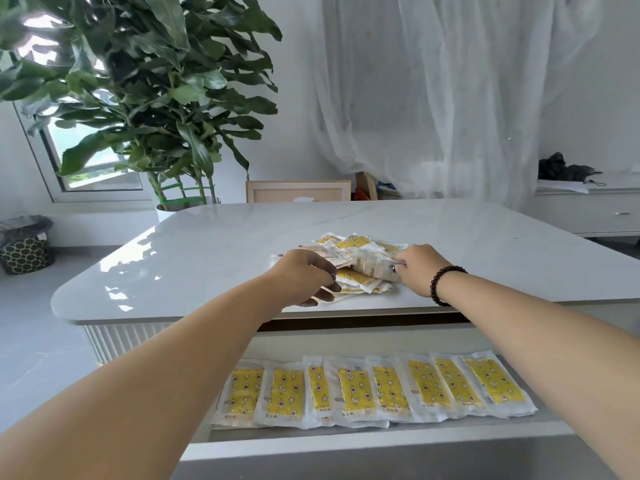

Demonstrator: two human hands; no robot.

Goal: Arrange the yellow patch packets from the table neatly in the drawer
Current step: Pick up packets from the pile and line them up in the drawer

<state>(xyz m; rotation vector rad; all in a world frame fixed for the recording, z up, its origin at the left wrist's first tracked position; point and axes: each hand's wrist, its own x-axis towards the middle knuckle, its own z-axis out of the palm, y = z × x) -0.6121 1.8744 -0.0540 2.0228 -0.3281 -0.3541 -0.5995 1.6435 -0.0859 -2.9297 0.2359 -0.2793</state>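
Both hands are in the loose pile of packets (356, 263) near the bench (214, 244) front edge: the left hand (304, 277) curls round its left side, the right hand (420, 268) grips a packet. This is the picking-up step; next, extending the overlapped row (374, 389) in the open drawer (346, 441) below.

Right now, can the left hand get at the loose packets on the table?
Probably yes. The left hand already touches the near left edge of the pile of packets, fingers curled over it. Nothing lies between them; the right hand holds the pile's other side.
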